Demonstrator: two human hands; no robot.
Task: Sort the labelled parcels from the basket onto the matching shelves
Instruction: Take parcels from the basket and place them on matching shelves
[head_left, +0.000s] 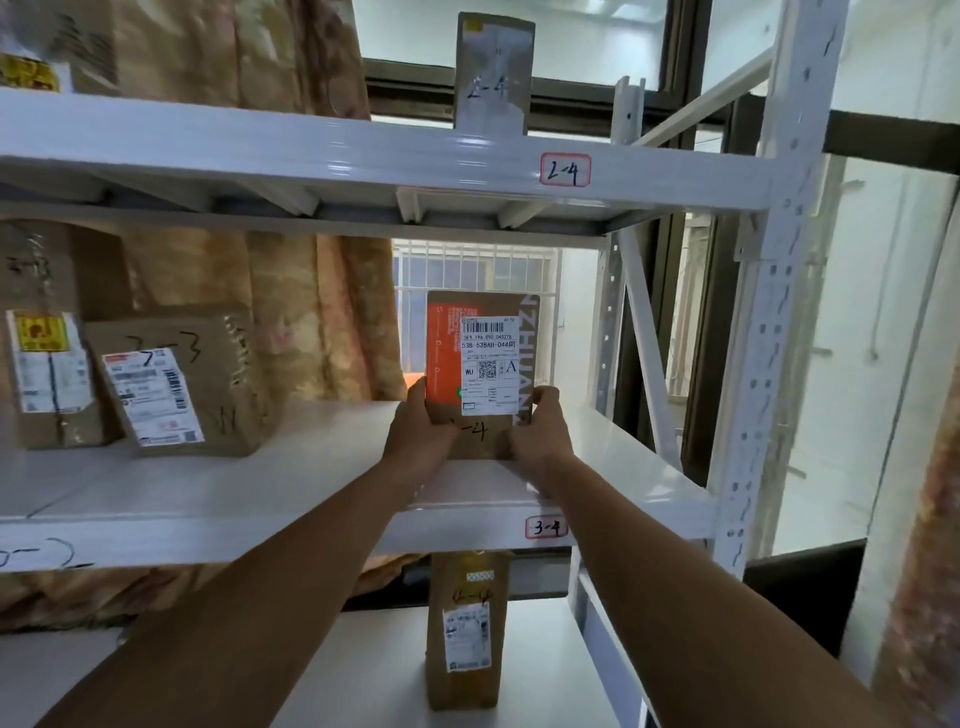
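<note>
Both hands hold a flat brown and orange parcel (480, 358) upright over the right end of the middle shelf (623, 467). My left hand (418, 431) grips its lower left edge and my right hand (540, 431) its lower right edge. The parcel carries a white shipping label and a handwritten "-4" near the bottom; the first digit is covered by my thumb. A red-framed tag reading 3-4 (545, 527) is stuck on the shelf's front edge just below. The basket is out of view.
A parcel marked 2-4 (493, 73) stands on the top shelf above a 2-4 tag (565, 170). Brown boxes marked 3-3 (182, 384) sit left on the middle shelf. A tall 4-4 parcel (467, 629) stands on the lower shelf. White uprights (769, 322) bound the right side.
</note>
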